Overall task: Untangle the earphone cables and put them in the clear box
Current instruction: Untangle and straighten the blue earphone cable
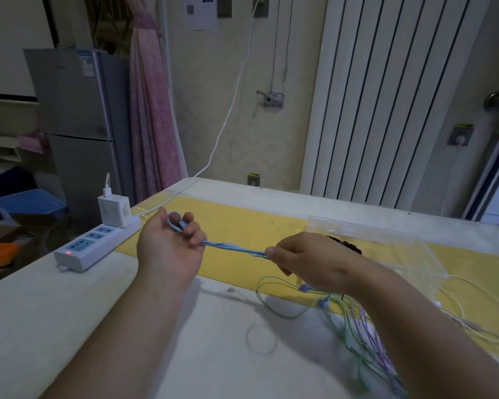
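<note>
Head view shows your left hand [170,246] raised above the table [69,312], palm up, fingers curled round a coil of the blue earphone cable [234,247]; a loop of it wraps over your fingertips. From there the cable runs as a taut, twisted bundle of strands to your right hand [297,260], which pinches it between thumb and fingers. Both hands hold it clear of the tabletop.

Under your right wrist two blue earbuds [323,303] hang just above the surface. Green earphone cables [285,315] and purple earphone cables [372,332] lie tangled together on the table below your right forearm. A white earphone cable [487,312] sprawls farther right.

Your clear box [401,246] sits on the yellow strip [242,223] just behind your right hand, with a dark object [346,244] inside that is too hidden to identify. A white power strip [95,243] with a charger [114,210] plugged in lies at the table's left edge.
</note>
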### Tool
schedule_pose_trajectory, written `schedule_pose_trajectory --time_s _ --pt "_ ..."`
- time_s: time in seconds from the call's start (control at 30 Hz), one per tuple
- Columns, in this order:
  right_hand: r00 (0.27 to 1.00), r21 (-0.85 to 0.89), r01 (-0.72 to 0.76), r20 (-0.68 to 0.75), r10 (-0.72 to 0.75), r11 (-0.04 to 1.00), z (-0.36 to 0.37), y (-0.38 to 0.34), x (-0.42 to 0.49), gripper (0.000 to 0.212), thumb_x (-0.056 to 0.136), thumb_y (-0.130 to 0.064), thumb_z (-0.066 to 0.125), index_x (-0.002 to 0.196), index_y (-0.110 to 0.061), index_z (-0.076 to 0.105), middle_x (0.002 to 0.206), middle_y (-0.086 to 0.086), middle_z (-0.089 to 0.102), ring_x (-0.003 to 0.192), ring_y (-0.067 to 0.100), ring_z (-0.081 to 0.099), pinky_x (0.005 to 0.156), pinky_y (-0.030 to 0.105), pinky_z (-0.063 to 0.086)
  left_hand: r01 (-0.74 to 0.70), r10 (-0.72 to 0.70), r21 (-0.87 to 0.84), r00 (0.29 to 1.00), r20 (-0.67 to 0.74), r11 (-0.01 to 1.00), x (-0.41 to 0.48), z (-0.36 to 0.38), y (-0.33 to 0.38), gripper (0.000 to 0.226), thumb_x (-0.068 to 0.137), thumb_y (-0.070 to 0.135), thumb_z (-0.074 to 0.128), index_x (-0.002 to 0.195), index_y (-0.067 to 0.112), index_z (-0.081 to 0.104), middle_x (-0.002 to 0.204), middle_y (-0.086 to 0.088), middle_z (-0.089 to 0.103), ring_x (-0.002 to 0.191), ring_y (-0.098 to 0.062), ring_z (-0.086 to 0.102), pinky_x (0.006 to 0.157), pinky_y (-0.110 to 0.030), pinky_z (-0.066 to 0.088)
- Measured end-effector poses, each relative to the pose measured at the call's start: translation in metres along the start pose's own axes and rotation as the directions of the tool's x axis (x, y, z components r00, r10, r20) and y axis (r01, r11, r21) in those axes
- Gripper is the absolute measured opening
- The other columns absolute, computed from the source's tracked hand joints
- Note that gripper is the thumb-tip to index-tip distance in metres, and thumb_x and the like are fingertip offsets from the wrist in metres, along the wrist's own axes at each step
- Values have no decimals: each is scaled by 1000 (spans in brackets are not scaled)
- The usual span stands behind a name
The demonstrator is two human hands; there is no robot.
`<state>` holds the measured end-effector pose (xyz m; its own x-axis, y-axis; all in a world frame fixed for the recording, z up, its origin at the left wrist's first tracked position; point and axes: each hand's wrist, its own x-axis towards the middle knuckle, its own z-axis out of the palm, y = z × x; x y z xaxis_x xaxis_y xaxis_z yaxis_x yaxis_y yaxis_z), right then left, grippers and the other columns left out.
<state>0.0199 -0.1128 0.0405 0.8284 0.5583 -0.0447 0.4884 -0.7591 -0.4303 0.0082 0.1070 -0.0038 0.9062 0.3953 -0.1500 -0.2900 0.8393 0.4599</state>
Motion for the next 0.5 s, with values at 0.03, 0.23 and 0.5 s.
schedule_pose_trajectory --time_s 0.03,0.23,0.5 --pt "1000 -11 1 -11 -1 1000 1 1 1 46 98 -51 39 71 -17 54 57 -5 46 52 14 41 53 28 32 -18 17 37 1000 15 999 -1 2 -1 32 99 30 40 72 14 50 71 -3 51 45 -10 36 40 -18 26" --pt "985 27 4 -170 0 1000 -5 10 3 49 97 -51 42 69 -12 54 52 -4 42 50 16 39 56 31 34 -111 83 277 990 113 954 -6 10 -12 12 95 15 55 86 8 57 76 -3 53 49 -6 41 39 -16 33" --pt "978 121 56 -205 -31 991 -5 12 2 51 97 -48 37 66 -11 54 55 -3 47 51 15 40 56 30 35 -147 120 279 986 114 949 -12 16 -23 29 102 14 41 77 7 52 88 -12 58 61 -13 45 59 -25 40"
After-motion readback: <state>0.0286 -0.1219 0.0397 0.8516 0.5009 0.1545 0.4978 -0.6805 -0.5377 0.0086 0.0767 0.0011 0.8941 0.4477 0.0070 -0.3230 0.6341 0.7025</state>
